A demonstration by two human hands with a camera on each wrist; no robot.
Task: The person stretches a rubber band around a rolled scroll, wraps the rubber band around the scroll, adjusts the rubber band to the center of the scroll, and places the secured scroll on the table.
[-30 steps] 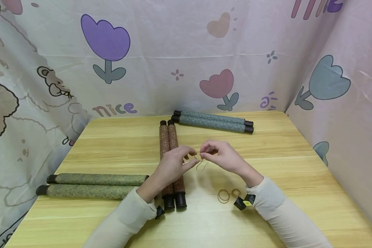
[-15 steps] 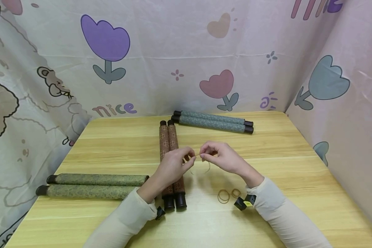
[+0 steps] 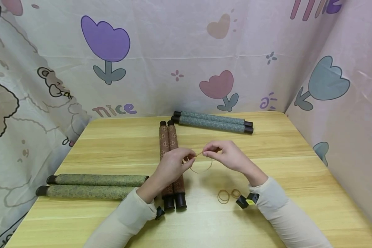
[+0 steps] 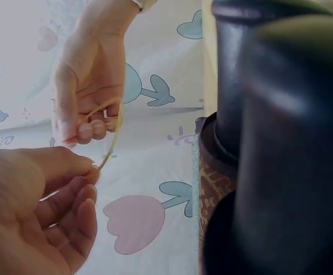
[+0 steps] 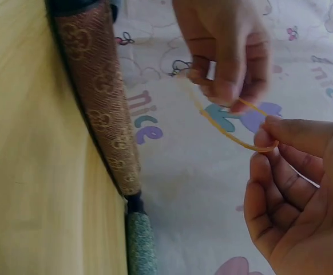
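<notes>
Between both hands hangs a thin yellow-brown rubber band, its lower side drooping in a loop. My left hand pinches one side of it between thumb and fingertips, over the brown pair of scrolls. The right hand pinches the opposite side, a short gap away. In the right wrist view the rubber band runs from one pinch to the other. Beneath the left hand lie two brown patterned scrolls side by side, dark knobs at their ends; the hand and wrist hide their middle.
Two green scrolls lie at the left, partly under the left forearm. Two blue-grey scrolls rest at the back of the table. Loose rubber bands lie near the right wrist's black camera. A printed curtain hangs behind.
The right hand has moved slightly right and away from the left hand. The rubber band, pulled straight between the fingertips half a second ago, now shows as a wider drooping loop.
</notes>
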